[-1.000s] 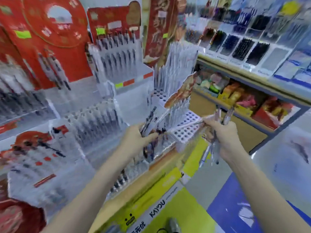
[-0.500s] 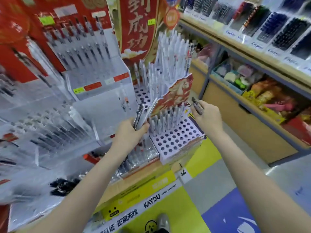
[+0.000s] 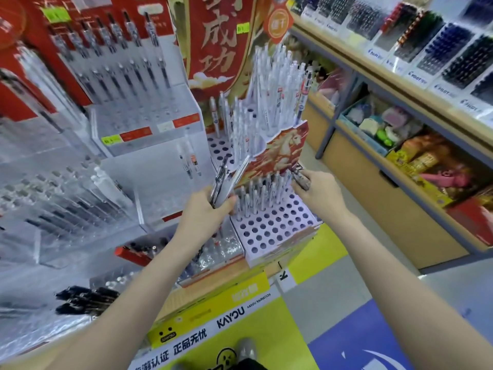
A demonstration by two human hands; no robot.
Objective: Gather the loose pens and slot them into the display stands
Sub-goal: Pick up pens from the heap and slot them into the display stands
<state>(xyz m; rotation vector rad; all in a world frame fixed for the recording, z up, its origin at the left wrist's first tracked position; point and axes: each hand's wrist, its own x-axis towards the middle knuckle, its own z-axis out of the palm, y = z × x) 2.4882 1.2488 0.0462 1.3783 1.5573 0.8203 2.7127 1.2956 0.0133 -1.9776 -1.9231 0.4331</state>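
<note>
This is a shop aisle full of pens. Red signs stand at the back, and a long shelf [image 3: 400, 62] of pen packs runs along the right. In the middle is a white stand [image 3: 274, 225] with rows of round holes. Some holes near the back have pens in them. Many holes at the front have none.

The left hand [image 3: 205, 209] is curled round a bunch of pens [image 3: 226, 177]. The bunch sticks up and leans toward a card with a horse [image 3: 282, 148] on it. The bunch is just above the stand, near the pens that are in their holes.

The right hand [image 3: 317, 190] is at the right side of the stand. Its fingers pinch one dark pen [image 3: 300, 177] near the top row. I cannot tell if the tip is in a hole yet.

The pens look light, thin and stiff. They are smooth plastic, so I think a bunch could slip or fan out if the grip is loose. One pen at a time looks best. I would hold it near the middle or the top end, so the tip is free to go down into a hole. The holes look snug, so the pen should stand straight up as it goes in. A knock could tip the pens next to it.
</note>
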